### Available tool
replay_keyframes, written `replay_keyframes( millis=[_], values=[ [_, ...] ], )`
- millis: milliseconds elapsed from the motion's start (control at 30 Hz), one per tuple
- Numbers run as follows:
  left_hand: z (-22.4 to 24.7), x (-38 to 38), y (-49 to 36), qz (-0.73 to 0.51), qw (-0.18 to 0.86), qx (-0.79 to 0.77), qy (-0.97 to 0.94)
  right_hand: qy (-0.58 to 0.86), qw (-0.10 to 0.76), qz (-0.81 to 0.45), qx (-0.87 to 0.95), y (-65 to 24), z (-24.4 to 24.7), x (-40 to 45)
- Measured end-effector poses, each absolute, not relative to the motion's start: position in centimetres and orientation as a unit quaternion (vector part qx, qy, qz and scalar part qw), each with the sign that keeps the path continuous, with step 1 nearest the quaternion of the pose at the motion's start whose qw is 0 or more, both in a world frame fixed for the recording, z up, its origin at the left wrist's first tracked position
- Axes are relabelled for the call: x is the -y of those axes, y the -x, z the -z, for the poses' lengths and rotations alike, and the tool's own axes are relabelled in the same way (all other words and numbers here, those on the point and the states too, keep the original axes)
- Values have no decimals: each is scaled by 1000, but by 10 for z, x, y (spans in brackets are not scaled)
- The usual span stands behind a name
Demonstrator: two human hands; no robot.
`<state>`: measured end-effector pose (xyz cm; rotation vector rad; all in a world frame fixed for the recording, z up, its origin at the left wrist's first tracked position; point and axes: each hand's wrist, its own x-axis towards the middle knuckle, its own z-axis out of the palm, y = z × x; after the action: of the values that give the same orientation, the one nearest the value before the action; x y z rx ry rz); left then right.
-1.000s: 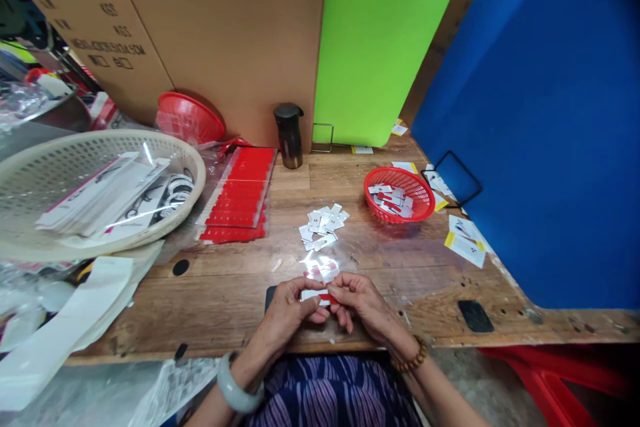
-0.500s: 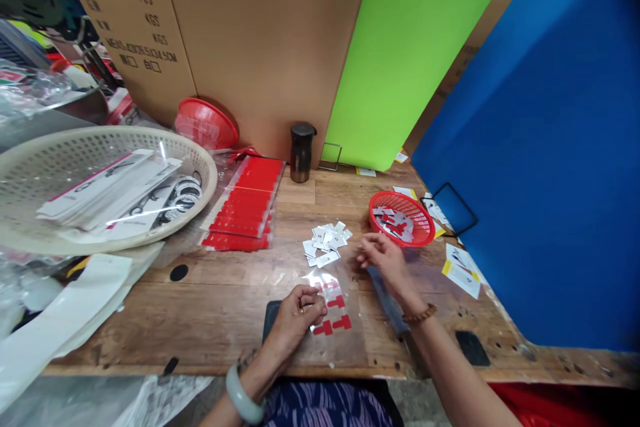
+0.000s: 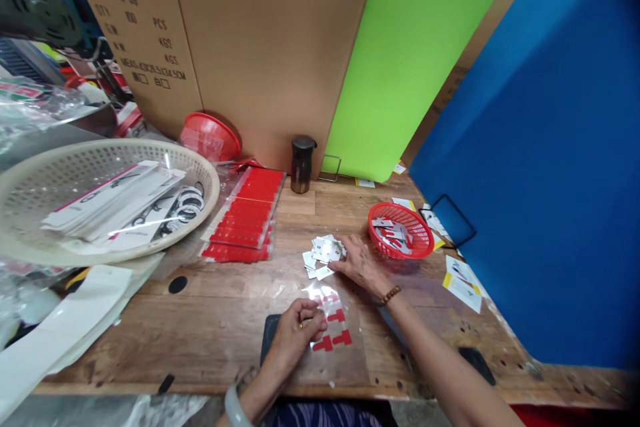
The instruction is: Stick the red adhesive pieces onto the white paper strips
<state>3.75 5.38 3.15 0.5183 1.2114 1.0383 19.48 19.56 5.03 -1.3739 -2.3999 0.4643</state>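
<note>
A small heap of white cards (image 3: pixel 326 251) lies mid-table. My right hand (image 3: pixel 359 263) is at the heap's right side, thumb and fingers apart, fingertips touching the cards. In front of the heap is a clear plastic sheet bearing red T-shaped stickers (image 3: pixel 342 337). My left hand (image 3: pixel 299 327) rests at the sheet's left edge, its fingers curled and thumb and fingertips pressed together; whatever is between them is hidden. Just right of the heap stands a red plastic basket (image 3: pixel 425 243) holding white pieces with red stickers.
On the left sits a big cream basket (image 3: pixel 30 250) with packaged cards and rings. Red sticker sheets (image 3: pixel 250 203) are stacked beside it. A dark bottle (image 3: pixel 301 163) stands by the cardboard (image 3: pixel 270 47). Green (image 3: pixel 400 47) and blue boards (image 3: pixel 540 180) wall the back and right.
My right hand has moved left from beside the red basket to the heap of white cards. My left hand stays at the sticker sheet. The view has tipped slightly upward.
</note>
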Motion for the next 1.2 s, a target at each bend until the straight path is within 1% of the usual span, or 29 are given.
replay_keyframes(
  millis=[67,133,233,333,433,500,667,767,967,1200],
  values=[
    [-37,-53,-37,-464,675,-534,-211,476,197,-179,838,-193,-57,-184],
    [-45,-53,-36,-473,692,-517,-174,457,261,-225,820,-189,-64,-164],
    [-62,-55,-36,-484,750,-434,-122,430,338,-291,785,-182,-72,-128],
    [-73,-57,-37,-483,799,-343,-107,422,376,-314,762,-177,-71,-100],
    [-77,-57,-36,-480,812,-317,-104,410,400,-335,748,-179,-65,-86],
    [-76,-56,-35,-480,807,-329,-95,406,406,-371,730,-183,-60,-82],
    [-74,-55,-34,-468,783,-393,-116,385,428,-507,642,-192,-51,-80],
    [-75,-55,-35,-452,764,-436,-147,396,441,-524,612,-196,-50,-81],
    [-76,-52,-36,-420,761,-462,-177,437,370,-579,581,-203,-55,-82],
    [-77,-46,-36,-373,786,-462,-174,401,335,-613,592,-215,-56,-76]
  ],
)
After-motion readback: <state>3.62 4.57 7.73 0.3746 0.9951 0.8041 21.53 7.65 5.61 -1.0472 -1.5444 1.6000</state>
